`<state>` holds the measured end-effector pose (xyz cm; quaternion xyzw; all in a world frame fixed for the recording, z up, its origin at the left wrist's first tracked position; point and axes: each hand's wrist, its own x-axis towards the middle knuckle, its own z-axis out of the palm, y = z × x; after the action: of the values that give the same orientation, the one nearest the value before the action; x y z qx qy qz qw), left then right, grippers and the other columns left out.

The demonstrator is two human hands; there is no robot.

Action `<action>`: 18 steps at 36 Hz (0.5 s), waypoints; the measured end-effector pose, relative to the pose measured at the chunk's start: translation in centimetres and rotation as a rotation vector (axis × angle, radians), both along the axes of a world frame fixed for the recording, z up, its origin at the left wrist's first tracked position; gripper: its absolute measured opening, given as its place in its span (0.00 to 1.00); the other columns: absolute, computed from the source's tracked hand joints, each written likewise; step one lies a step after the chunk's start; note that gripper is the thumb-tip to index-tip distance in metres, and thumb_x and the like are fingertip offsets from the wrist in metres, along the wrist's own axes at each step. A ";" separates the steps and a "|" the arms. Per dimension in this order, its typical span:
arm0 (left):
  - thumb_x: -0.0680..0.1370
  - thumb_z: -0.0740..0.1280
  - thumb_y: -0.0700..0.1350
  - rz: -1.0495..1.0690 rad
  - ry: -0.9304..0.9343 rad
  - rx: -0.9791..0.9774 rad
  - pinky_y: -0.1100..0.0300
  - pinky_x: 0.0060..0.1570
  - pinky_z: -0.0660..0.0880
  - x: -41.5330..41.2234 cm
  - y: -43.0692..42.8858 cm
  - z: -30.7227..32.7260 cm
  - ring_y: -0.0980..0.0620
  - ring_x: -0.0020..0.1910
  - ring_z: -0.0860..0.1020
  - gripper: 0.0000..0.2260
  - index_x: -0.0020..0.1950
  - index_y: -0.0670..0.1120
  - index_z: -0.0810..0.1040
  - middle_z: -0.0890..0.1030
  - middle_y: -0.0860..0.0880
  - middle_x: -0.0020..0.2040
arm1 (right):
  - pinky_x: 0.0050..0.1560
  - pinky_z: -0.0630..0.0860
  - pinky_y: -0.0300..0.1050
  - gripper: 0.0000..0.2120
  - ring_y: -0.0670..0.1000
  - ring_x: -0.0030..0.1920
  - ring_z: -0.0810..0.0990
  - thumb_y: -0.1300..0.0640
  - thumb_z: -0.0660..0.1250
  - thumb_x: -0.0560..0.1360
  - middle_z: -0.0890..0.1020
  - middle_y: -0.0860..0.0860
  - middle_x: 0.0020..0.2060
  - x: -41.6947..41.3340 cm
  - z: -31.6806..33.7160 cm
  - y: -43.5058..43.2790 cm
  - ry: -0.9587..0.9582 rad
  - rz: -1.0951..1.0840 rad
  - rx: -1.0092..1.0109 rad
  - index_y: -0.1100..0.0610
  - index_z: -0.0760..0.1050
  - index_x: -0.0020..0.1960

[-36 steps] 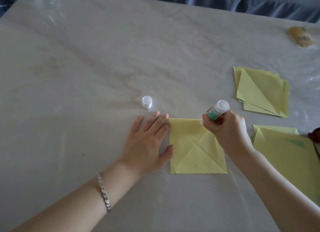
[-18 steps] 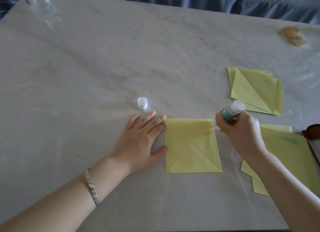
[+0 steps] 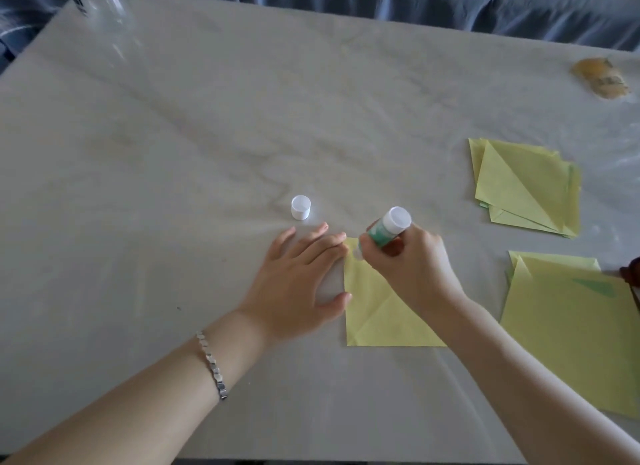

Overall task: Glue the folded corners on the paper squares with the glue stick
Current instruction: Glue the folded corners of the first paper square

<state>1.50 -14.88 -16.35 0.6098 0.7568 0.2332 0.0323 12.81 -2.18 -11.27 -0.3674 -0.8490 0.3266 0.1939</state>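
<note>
Right hand (image 3: 415,267) grips glue stick (image 3: 384,230) on paper square (image 3: 374,319) corner; left hand (image 3: 298,277) flat (cap (image 3: 300,207) off).

We see soft, even daylight, rather muted, and we cannot place its source. No hard shadows fall; the left hand (image 3: 298,281) casts only a faint, soft-edged one. The table (image 3: 173,152) covering shows a pale sheen beside the white cap (image 3: 300,207) and brighter glare patches along its right edge. The right hand (image 3: 412,267) and the glue stick (image 3: 386,229) look slightly smeared by motion. The clear object (image 3: 100,10) at the far left corner and the yellowish thing (image 3: 602,78) at the far right are soft. The wide lens bows the table's far edge.
</note>
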 end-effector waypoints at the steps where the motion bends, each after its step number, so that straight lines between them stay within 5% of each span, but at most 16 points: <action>1: 0.70 0.60 0.59 0.000 -0.004 0.006 0.49 0.67 0.56 0.0 0.0 -0.1 0.53 0.70 0.65 0.25 0.62 0.47 0.76 0.75 0.54 0.66 | 0.37 0.69 0.42 0.16 0.55 0.37 0.77 0.51 0.68 0.70 0.80 0.59 0.35 -0.1 -0.1 -0.2 0.008 0.014 -0.005 0.65 0.77 0.44; 18: 0.72 0.59 0.58 -0.013 0.066 0.017 0.47 0.65 0.59 0.2 0.0 -0.2 0.50 0.68 0.68 0.25 0.61 0.44 0.77 0.76 0.51 0.65 | 0.36 0.67 0.39 0.12 0.58 0.38 0.76 0.57 0.71 0.70 0.79 0.60 0.36 1.3 -0.2 0.6 -0.037 0.028 0.043 0.67 0.75 0.42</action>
<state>1.67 -14.88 -16.59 0.6226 0.7513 0.2189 0.0037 14.16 -1.55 -11.47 -0.3574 -0.8643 0.3038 0.1815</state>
